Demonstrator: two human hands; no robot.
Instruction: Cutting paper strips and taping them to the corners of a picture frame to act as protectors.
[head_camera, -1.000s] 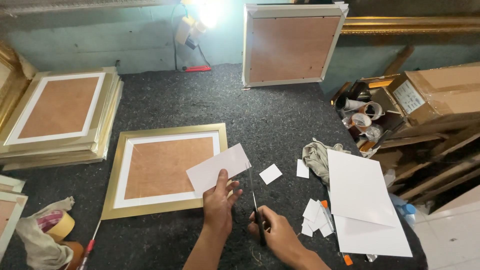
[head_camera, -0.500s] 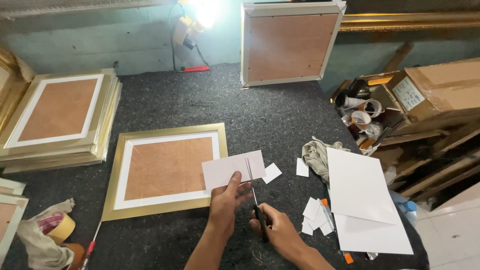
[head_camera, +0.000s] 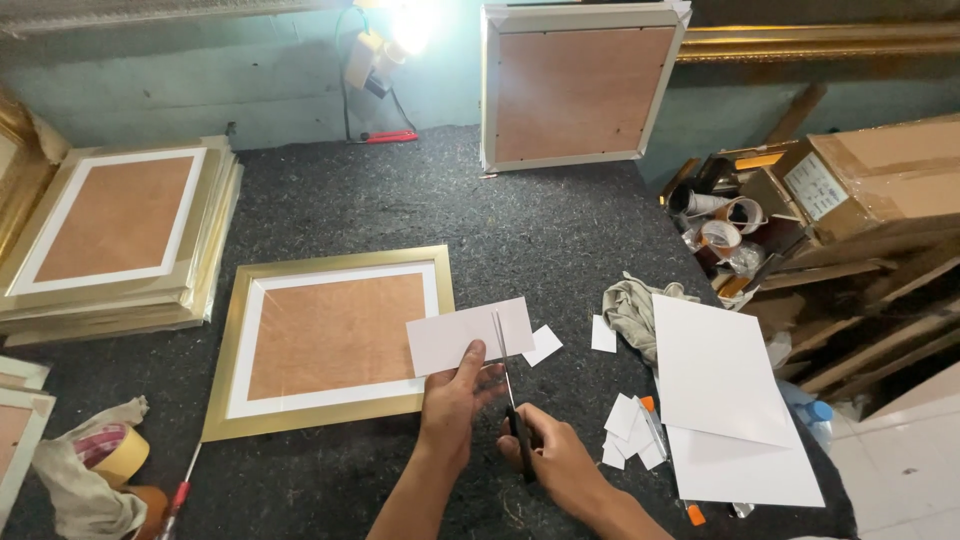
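The white card strip (head_camera: 468, 336) sits just below the middle of the frame, pinched along its lower edge by the left hand (head_camera: 452, 402), overlapping the bottom right corner of a gold picture frame (head_camera: 331, 340) lying face down. Right hand (head_camera: 552, 462) is wrapped tight round the scissors (head_camera: 508, 392), blades biting up into the strip. Small white offcuts (head_camera: 630, 430) and bigger white sheets (head_camera: 722, 390) lie to the right on the dark felt table (head_camera: 330, 200).

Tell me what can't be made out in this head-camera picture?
- Scissors: the handles are hidden inside the right hand; only the blades show, cutting the white card strip.
- Left hand: its fingers under the strip are covered by the card.
- Frame stack: its left part is cut off by the picture's edge.
- Lamp: glare washes out its shape.
- Cardboard box: its label is too small to tell.
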